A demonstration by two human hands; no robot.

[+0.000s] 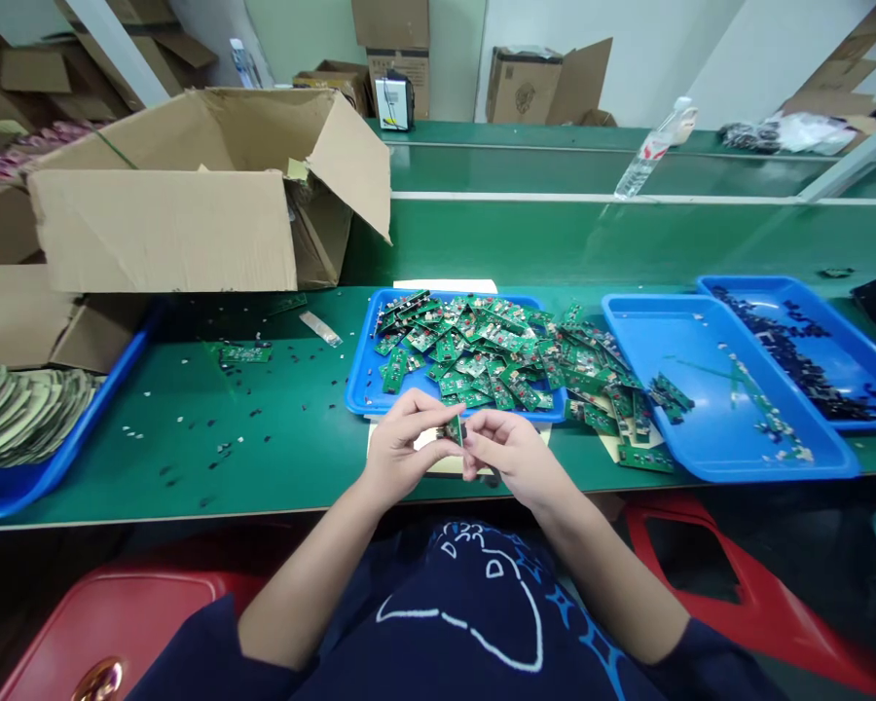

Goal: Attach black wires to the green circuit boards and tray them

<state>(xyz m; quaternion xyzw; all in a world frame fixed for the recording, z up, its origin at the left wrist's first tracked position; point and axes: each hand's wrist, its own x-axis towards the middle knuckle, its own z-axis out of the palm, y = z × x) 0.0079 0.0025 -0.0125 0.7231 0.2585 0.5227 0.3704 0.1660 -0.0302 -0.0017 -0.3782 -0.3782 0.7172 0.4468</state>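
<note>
At table edge, both hands pinching small circuit board, mostly hidden by fingers

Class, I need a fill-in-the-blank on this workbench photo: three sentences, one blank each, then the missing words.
1. Both hands, the left hand and the right hand, hold one small green ____ between them.
2. The pile of circuit boards lies in a tray coloured ____.
3. The open box at the left is made of ____.

Missing words: circuit board; blue; cardboard
</note>
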